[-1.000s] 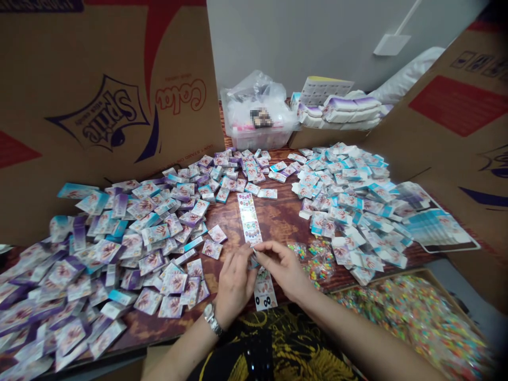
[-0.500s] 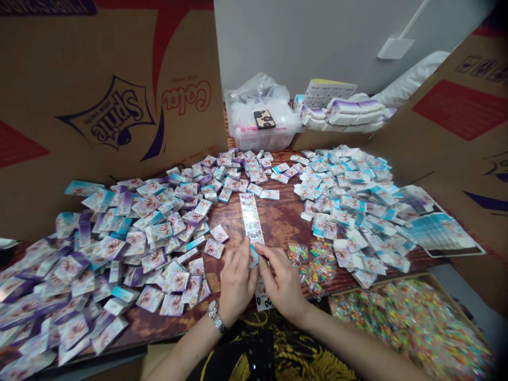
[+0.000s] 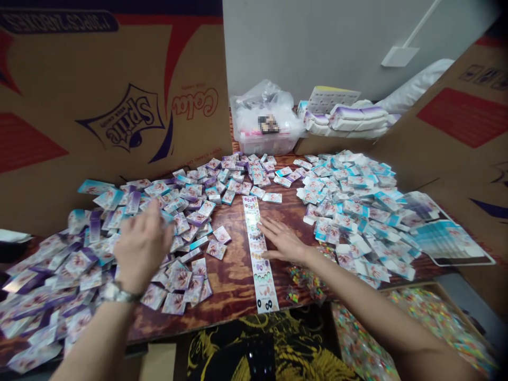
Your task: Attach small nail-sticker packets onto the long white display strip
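Observation:
My left hand hovers over the big left heap of small purple-and-teal boxes, its back toward me and its fingers smeared by motion. My right hand lies flat on the wooden table, fingers spread and holding nothing. Its fingertips touch a long white strip of printed nail stickers that runs toward me down the table's middle. Small clear bags of coloured bits sit under my right wrist.
A second heap of boxes covers the right side, with flat unfolded cartons beyond it. Cardboard sheets stand at left and right. A plastic bag over a tub and stacked packs sit behind. A tray of coloured bags is low right.
Both hands were together over the near end of the strip, pinching a small box. My left hand has swung left over the heap; my right hand has moved forward and flattened beside the strip.

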